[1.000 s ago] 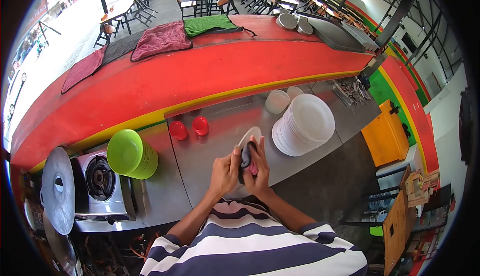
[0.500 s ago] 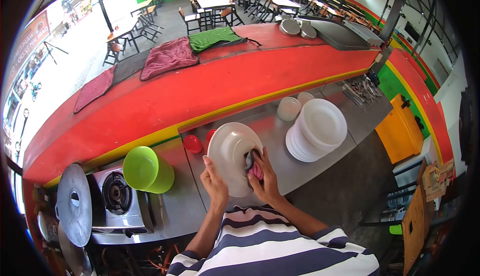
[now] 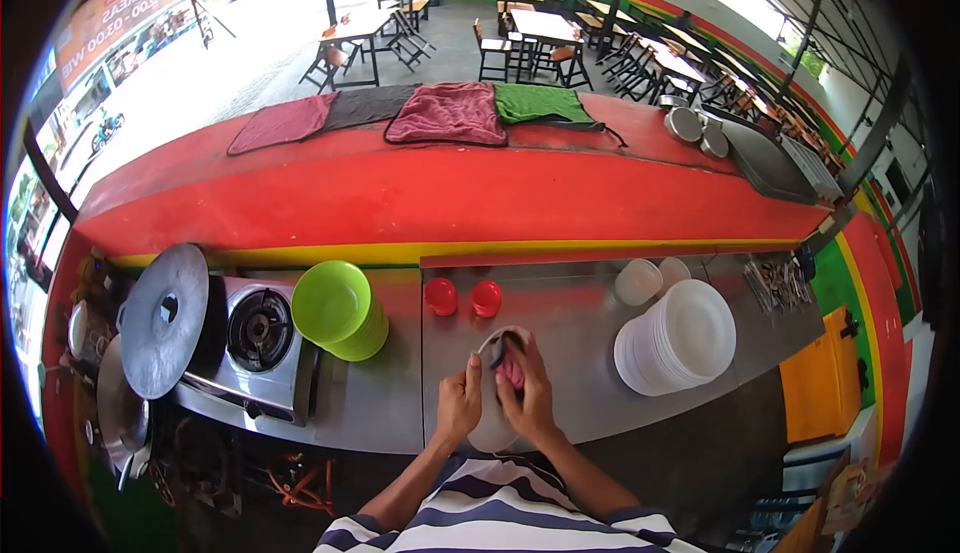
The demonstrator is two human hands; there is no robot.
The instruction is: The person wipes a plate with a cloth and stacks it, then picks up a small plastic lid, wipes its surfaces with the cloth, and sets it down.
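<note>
A white plate (image 3: 492, 421) is tilted nearly edge-on in front of my striped shirt, above the steel counter's near edge. My left hand (image 3: 460, 405) is closed on the plate's left side, thumb up at the rim. A pink and grey cloth (image 3: 511, 365) is gathered in my right hand (image 3: 527, 393), whose fingers wrap round it and press it against the plate. Just beyond the plate, two small red bowls (image 3: 440, 296) stand on the counter.
A stack of white plates (image 3: 668, 345) stands right, near clear containers (image 3: 637, 282) and cutlery (image 3: 778, 284). Left are green bowls (image 3: 340, 311), a gas stove (image 3: 262, 338) and a large metal lid (image 3: 163, 321). Cloths (image 3: 448, 115) lie along the red ledge (image 3: 450, 193).
The view has turned left. The plate has gone from facing up to nearly edge-on, and both red bowls now show fully. My right hand still holds the cloth.
</note>
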